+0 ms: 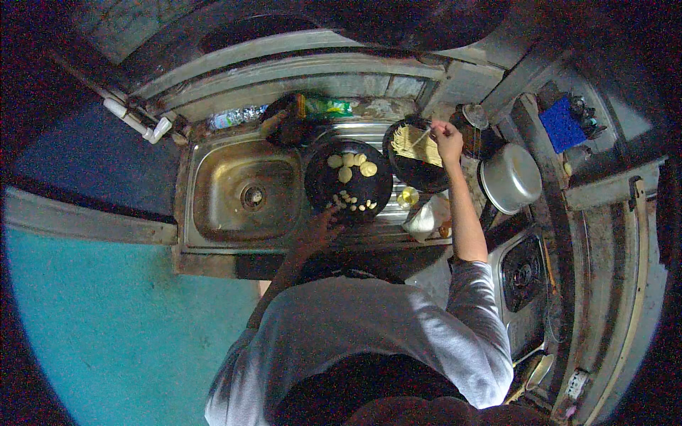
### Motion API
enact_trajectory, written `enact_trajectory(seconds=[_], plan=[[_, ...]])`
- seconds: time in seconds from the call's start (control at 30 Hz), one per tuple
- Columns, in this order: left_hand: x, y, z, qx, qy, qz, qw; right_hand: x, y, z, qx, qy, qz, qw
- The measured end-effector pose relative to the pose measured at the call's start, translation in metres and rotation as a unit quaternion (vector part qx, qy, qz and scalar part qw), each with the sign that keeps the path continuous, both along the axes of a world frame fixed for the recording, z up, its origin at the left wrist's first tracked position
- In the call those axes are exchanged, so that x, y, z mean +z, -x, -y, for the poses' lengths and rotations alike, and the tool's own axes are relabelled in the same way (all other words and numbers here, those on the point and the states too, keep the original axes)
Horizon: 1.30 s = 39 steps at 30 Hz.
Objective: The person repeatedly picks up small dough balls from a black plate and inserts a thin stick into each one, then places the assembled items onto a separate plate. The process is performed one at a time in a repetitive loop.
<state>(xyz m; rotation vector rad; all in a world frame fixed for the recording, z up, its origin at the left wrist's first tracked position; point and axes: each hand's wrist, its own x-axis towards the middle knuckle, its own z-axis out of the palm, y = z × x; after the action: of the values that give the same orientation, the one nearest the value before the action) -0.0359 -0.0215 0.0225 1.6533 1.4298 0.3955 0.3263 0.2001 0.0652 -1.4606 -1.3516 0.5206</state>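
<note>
In front of me a round black tray (364,190) holds several flat pale rounds that look like dough (346,173) and, nearer me, a scatter of small pale lumps (353,201). My left hand (323,228) is at the tray's lower left edge, fingers apart, in shadow. To the right, another dark round pan (419,175) carries a bed of thin pale strips (412,145) like noodles. Over its far right rim my right hand (447,138) pinches the end of a pale strip (422,137). Beside the pans stands a small clear bowl with yellow liquid (407,197).
A steel sink (245,186) is at the left. A white plastic bag (426,220) lies near the counter's front edge. An aluminium pot (511,179) and a lidded jar (472,117) stand at the right, a gas stove (522,273) nearer me. Packages (328,106) line the back wall.
</note>
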Motion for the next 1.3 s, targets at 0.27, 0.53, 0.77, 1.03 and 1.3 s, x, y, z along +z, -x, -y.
enact_trajectory(seconds=[0.27,0.53,0.77,1.03,1.3], plan=[[-0.068,0.006,0.007,0.030,-0.075,0.096,0.992,0.042,0.043,-0.013,0.074,-0.011,0.007,0.997],[-0.046,0.007,0.010,0.008,-0.050,0.000,0.999,-0.022,-0.010,-0.015,-0.098,0.027,0.079,0.992],[-0.041,0.005,0.008,0.010,-0.124,0.021,0.992,-0.126,-0.100,-0.007,-0.212,0.085,0.179,0.957],[-0.036,0.005,0.007,0.010,-0.018,-0.011,1.000,-0.122,-0.107,0.019,-0.177,0.194,0.282,0.923],[-0.042,0.007,0.007,0.020,-0.026,-0.003,0.999,-0.139,-0.110,0.020,-0.175,0.119,0.362,0.908]])
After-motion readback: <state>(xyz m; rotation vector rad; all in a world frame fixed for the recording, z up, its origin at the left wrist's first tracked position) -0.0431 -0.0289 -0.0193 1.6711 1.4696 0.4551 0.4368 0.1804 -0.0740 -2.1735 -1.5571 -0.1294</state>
